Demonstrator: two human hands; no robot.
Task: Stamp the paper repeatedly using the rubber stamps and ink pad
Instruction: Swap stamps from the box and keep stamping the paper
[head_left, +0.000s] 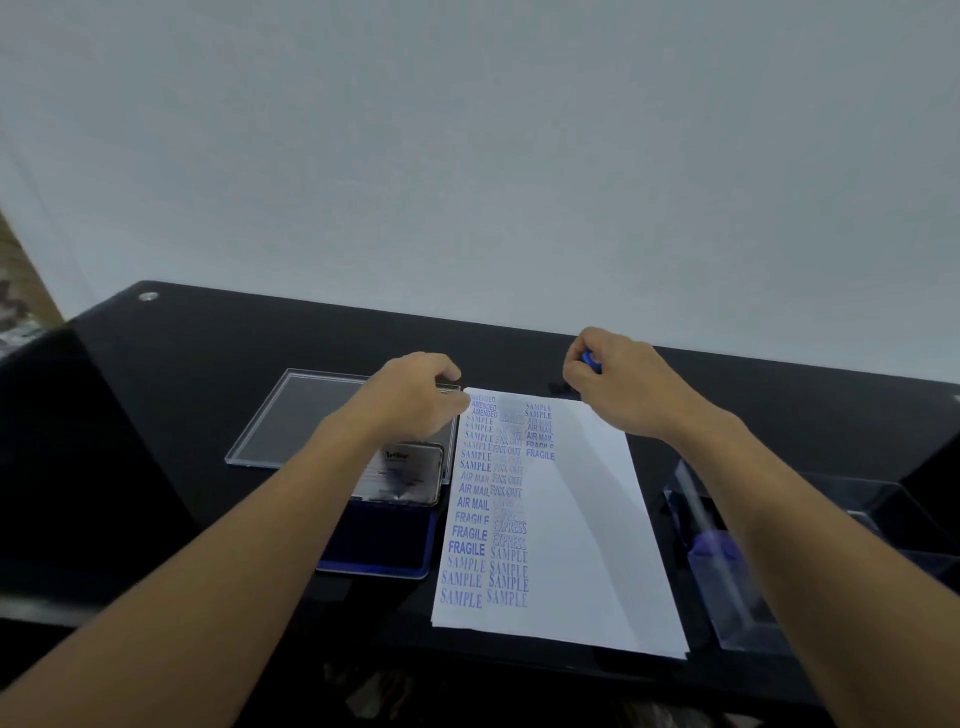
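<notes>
The right hand (615, 382) is closed around a blue-handled rubber stamp (591, 361) at the 12 o'clock edge of the paper (597, 519). The stamp's dark base appears to sit just past the sheet, over the black bench (182, 415). Pressed there, the print would likely land partly off the paper, and pulled a little nearer it could overlap the crowded third column. The left hand (415, 397) rests with curled fingers at the sheet's 11 o'clock corner. I cannot tell whether it pinches the paper or only presses on it, and a loose hold could let the sheet slide and smear a print. The open ink pad (374, 543) lies at 9 o'clock beneath the left forearm, so a lowered arm could pick up ink. Several prints look faint, so skipping a re-inking risks another weak mark.
</notes>
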